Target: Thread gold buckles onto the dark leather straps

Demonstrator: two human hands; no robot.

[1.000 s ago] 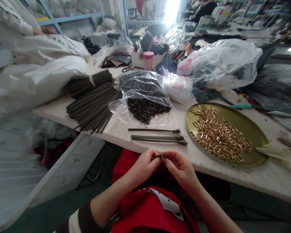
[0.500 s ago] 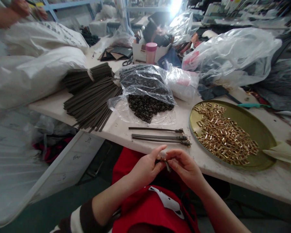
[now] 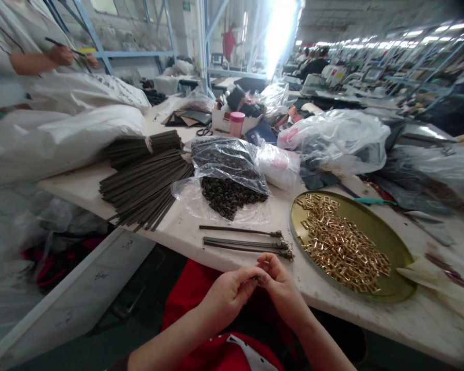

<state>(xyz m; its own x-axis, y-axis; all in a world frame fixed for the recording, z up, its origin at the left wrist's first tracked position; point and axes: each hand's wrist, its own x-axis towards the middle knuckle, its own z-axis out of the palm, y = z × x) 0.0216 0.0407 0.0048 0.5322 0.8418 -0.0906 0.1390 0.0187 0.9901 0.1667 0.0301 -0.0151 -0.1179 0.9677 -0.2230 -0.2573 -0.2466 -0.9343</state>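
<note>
My left hand (image 3: 232,288) and my right hand (image 3: 279,283) meet in front of the table edge, fingers pinched together around a small dark piece, mostly hidden between the fingertips. Just beyond them lie several dark straps (image 3: 242,244) with metal pieces at their right ends. To the right, a round gold tray (image 3: 404,281) bears a heap of small gold buckles (image 3: 346,247). Small black parts (image 3: 228,198) spill from a clear plastic bag (image 3: 232,154). Long dark strips (image 3: 147,180) are fanned out at the left.
White sacks (image 3: 69,134) bulge over the table's left side. Behind are a pink-lidded cup (image 3: 237,123), scissors (image 3: 204,132) and clear plastic bags (image 3: 336,139). A teal-handled tool (image 3: 375,201) lies beyond the tray. Another person's hand (image 3: 62,55) holds a dark strip at upper left.
The head view has tilted up, showing more of the room. My hands have closed in on each other, and the small piece that showed between them is now mostly covered.
</note>
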